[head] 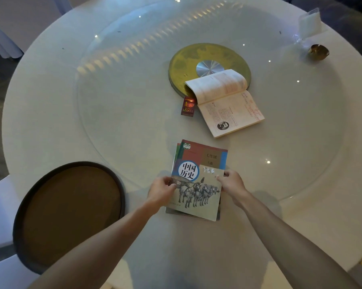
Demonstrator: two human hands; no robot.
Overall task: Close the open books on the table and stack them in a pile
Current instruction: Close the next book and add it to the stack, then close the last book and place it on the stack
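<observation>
— Fingers (169, 180) of the left hand (161, 191) doing what?
— Pinching the closed history book with grey horses on its cover (197, 184); the right hand (231, 184) pinches its opposite edge.
— Others?
— Beyond the fingertips, an open cream-paged book (228, 103) lies well apart.

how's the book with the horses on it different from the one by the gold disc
The horse book is closed, cover up, on a pile, with the left hand and right hand gripping its sides. The far book lies open and untouched, one side curling up, partly over the gold disc. Both rest on the table.
</observation>
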